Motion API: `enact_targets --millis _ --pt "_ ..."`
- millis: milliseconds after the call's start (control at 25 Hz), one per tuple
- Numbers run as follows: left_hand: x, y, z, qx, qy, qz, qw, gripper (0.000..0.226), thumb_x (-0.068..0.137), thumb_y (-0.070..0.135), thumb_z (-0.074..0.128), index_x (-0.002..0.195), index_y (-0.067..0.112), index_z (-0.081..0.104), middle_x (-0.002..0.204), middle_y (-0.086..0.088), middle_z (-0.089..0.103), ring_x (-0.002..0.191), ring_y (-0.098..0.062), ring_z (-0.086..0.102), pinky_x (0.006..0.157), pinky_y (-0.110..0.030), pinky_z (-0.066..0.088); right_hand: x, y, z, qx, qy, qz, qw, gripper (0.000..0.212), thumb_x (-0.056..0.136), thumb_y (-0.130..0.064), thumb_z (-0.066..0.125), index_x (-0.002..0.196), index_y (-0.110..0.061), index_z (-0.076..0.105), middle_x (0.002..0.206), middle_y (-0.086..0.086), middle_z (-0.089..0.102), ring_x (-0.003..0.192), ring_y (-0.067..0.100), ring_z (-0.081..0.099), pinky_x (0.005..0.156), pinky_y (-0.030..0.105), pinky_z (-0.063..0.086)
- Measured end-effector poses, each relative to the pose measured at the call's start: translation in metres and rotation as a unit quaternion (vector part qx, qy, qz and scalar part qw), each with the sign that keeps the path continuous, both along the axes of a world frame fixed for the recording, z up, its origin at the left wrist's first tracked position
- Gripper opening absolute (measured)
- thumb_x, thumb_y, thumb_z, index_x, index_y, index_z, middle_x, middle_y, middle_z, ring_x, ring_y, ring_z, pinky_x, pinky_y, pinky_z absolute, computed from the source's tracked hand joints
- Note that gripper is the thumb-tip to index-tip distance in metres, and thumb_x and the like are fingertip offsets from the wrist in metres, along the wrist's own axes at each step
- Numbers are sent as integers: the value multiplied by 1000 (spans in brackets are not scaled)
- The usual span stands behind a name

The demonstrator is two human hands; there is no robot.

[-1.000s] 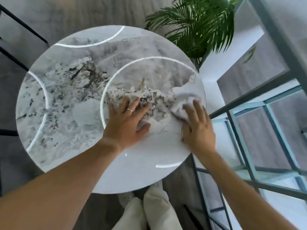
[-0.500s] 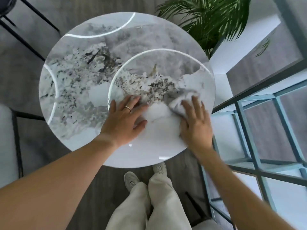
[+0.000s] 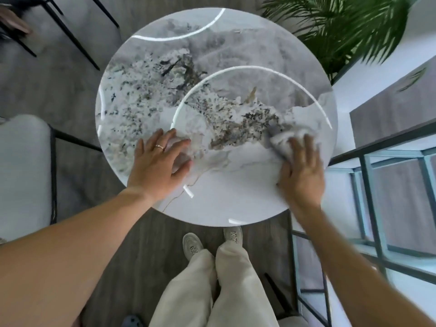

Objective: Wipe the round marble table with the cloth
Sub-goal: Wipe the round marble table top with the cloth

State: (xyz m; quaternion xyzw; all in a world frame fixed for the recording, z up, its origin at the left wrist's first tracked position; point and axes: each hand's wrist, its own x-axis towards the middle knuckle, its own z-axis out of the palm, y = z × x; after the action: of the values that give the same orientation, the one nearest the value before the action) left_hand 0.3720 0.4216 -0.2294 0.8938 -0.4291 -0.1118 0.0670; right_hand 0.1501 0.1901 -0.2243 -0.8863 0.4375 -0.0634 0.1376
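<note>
The round marble table [image 3: 212,67] fills the middle of the view, white with grey and black veining and bright curved reflections. My right hand [image 3: 302,171] presses a crumpled pale grey cloth [image 3: 282,140] flat on the table's near right part; the cloth shows just beyond my fingertips and looks blurred. My left hand [image 3: 159,164], a ring on one finger, lies flat with fingers spread on the near left part of the tabletop, holding nothing.
A green palm plant [image 3: 342,27] stands behind the table at the right. A metal-framed glass shelf unit [image 3: 368,185] runs along the right side. A pale cushioned seat [image 3: 23,171] is at the left, black chair legs [image 3: 70,36] at the far left. My legs and shoes [image 3: 212,246] are below the table's near edge.
My right hand has slid the cloth rightward toward the table's right edge, and the gap to my left hand has widened. The camera has shifted, so the table sits more to the centre.
</note>
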Motion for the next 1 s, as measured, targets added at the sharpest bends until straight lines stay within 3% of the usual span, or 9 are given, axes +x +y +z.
enact_targets --millis 200,320,440,520,600,720,840,920,1000 --pt "19 34 2 13 -5 121 993 53 92 65 36 140 43 45 159 -8 31 149 -36 14 118 -62 13 7 156 -10 46 -27 257 965 57 95 -31 44 152 -31 34 167 2 19 153 33 18 121 50 30" --pt "30 49 -1 6 2 196 981 57 86 73 45 137 45 46 161 -17 20 149 -44 9 119 -61 15 51 145 -7 57 -35 361 930 51 96 -28 49 147 -28 43 165 4 27 153 33 20 119 51 31" --pt "31 50 -6 -50 54 249 966 60 84 70 55 136 41 45 163 -16 6 150 -39 7 117 -54 29 34 121 -13 45 -44 421 905 52 93 -21 53 144 -28 47 166 1 26 154 28 20 118 48 33" --pt "34 48 -8 -141 88 308 937 61 84 59 65 136 34 47 162 -12 11 145 -30 25 110 -42 38 7 108 -14 34 -40 474 879 58 88 -14 55 144 -28 48 166 -1 24 154 27 20 114 49 37" --pt "41 48 -8 -222 114 377 892 70 80 53 73 139 27 48 151 -1 33 124 -16 45 103 -33 44 4 105 -16 32 -41 503 863 61 86 -13 55 144 -29 49 166 -1 25 153 27 21 112 50 40" --pt "62 53 -5 -303 133 459 825 76 75 49 81 139 22 51 124 10 58 109 -5 53 95 -25 44 59 122 -16 27 -81 537 839 51 91 -28 53 142 -29 53 163 3 32 151 30 29 113 51 39" --pt "89 57 -1 -332 209 520 759 28 87 51 67 99 26 70 91 10 71 82 -6 66 85 -32 55 167 140 -19 2 -95 523 847 50 92 -42 53 141 -31 53 159 8 39 145 37 38 115 52 36" --pt "104 60 3 -367 370 550 653 51 93 63 48 92 18 72 84 5 77 76 -12 73 75 -34 59 236 147 -11 -3 -38 459 888 55 95 -52 47 148 -36 43 164 6 29 150 36 28 119 52 30" --pt "115 72 4 -397 525 521 544 75 90 78 28 113 21 70 86 3 80 83 -16 77 70 -36 61 248 156 -12 2 -24 412 911 56 97 -61 40 147 -38 42 165 3 26 152 34 24 119 51 29"
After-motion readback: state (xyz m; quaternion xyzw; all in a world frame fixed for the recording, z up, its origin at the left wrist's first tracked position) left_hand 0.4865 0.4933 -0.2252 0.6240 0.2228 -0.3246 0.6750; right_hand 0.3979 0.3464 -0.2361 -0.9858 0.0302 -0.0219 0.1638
